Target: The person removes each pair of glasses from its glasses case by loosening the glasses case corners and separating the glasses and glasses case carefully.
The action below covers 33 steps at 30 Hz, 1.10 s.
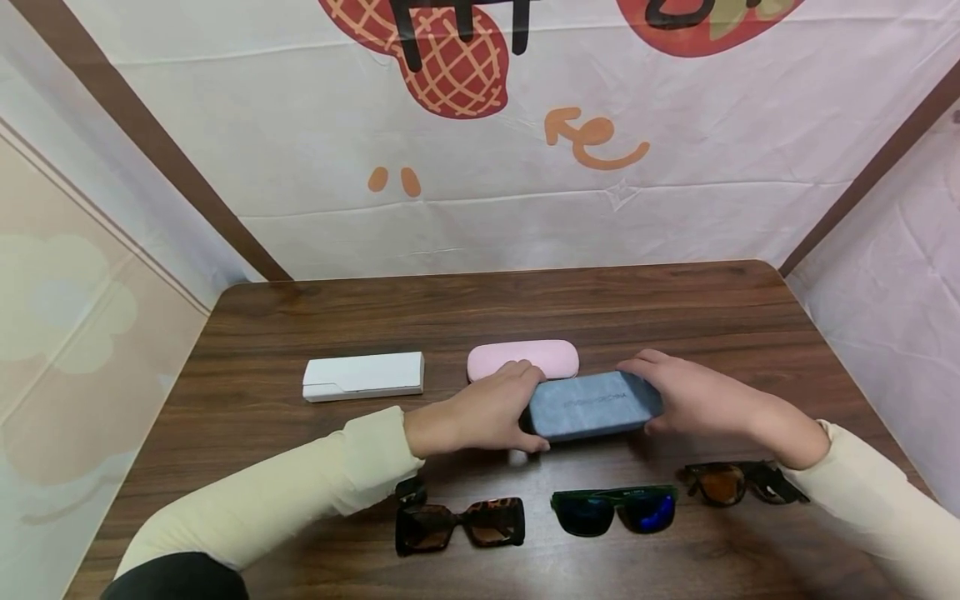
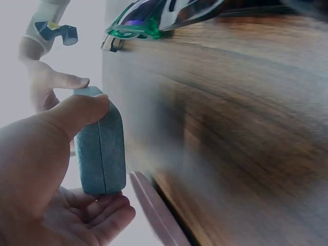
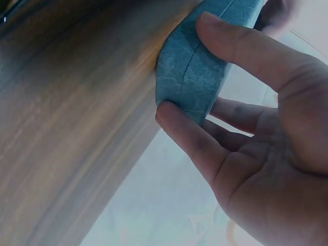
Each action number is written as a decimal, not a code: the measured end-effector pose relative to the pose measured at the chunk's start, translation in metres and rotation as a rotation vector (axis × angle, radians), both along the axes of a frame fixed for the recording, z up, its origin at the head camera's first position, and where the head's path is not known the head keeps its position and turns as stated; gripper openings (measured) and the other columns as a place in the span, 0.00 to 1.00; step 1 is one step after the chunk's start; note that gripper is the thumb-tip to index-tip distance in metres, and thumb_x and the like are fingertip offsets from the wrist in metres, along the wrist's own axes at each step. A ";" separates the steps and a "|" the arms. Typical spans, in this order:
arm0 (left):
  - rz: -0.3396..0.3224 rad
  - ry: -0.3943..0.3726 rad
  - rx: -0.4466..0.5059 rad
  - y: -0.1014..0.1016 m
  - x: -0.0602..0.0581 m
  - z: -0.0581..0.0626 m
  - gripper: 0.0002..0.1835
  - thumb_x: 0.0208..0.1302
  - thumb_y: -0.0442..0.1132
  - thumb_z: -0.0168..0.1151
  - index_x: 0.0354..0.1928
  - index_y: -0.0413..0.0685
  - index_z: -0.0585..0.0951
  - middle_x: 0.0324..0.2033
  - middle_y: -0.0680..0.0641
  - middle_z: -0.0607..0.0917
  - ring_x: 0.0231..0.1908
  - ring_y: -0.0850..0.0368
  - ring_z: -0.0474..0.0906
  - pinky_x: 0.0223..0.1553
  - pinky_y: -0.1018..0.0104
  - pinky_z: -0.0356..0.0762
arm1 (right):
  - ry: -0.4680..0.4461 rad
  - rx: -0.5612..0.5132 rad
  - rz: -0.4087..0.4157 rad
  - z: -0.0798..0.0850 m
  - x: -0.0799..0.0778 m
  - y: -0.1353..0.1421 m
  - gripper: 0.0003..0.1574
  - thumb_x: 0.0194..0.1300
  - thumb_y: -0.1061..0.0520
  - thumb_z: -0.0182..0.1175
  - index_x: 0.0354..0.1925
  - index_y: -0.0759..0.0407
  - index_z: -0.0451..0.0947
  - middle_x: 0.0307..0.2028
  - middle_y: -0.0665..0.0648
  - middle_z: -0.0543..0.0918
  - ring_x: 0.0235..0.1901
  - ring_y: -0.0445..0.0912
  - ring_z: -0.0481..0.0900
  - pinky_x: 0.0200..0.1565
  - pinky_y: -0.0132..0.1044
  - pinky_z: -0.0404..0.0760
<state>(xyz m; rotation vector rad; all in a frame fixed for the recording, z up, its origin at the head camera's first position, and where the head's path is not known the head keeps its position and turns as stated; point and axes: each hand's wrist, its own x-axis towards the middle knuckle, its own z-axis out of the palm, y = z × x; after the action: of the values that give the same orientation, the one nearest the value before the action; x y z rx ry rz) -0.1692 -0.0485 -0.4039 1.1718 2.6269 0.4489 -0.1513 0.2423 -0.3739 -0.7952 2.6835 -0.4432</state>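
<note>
A blue-grey glasses case (image 1: pixel 596 406) with faint lettering on its lid is held at both ends, its lid closed. My left hand (image 1: pixel 491 410) grips the left end, thumb on the near side and fingers on the far side. At the other end my right hand (image 1: pixel 693 396) grips it the same way. In the left wrist view the case (image 2: pixel 102 148) shows its seam between thumb and fingers. The right wrist view shows the thumb and fingertips of the right hand (image 3: pixel 256 128) against the case (image 3: pixel 187 74). Directly behind it lies a pink glasses case (image 1: pixel 525 357).
A white case (image 1: pixel 363 376) lies at the left on the wooden table (image 1: pixel 637 308). Along the front are tortoiseshell sunglasses (image 1: pixel 459 527), green-framed sunglasses with blue lenses (image 1: pixel 615 509) and brown-lensed sunglasses (image 1: pixel 723 485), the last partly under the right forearm. A printed curtain (image 1: pixel 510 233) hangs behind.
</note>
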 end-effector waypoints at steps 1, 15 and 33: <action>0.001 0.001 -0.006 0.002 -0.001 0.001 0.40 0.56 0.58 0.76 0.61 0.39 0.73 0.50 0.47 0.77 0.51 0.54 0.72 0.55 0.61 0.74 | -0.001 0.001 -0.006 0.001 0.000 0.001 0.48 0.52 0.59 0.79 0.68 0.67 0.70 0.60 0.64 0.75 0.56 0.56 0.78 0.52 0.53 0.79; 0.002 0.022 -0.021 0.029 -0.014 0.009 0.39 0.56 0.59 0.75 0.59 0.41 0.74 0.50 0.48 0.77 0.52 0.55 0.72 0.57 0.64 0.72 | 0.004 -0.006 -0.037 0.013 -0.007 0.022 0.49 0.52 0.62 0.78 0.69 0.68 0.68 0.61 0.66 0.73 0.55 0.56 0.77 0.50 0.53 0.79; 0.034 0.005 -0.063 0.068 -0.034 0.010 0.43 0.60 0.58 0.73 0.68 0.38 0.70 0.58 0.44 0.76 0.57 0.52 0.71 0.60 0.65 0.70 | 0.021 -0.003 -0.106 0.014 -0.024 0.051 0.49 0.53 0.66 0.76 0.70 0.71 0.66 0.63 0.71 0.72 0.59 0.63 0.74 0.52 0.59 0.77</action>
<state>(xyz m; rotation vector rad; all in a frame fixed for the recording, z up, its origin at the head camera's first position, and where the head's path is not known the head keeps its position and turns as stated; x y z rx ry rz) -0.2030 0.0196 -0.3942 1.1116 2.6487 0.3664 -0.1753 0.2931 -0.3603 -0.6646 2.7545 -0.4661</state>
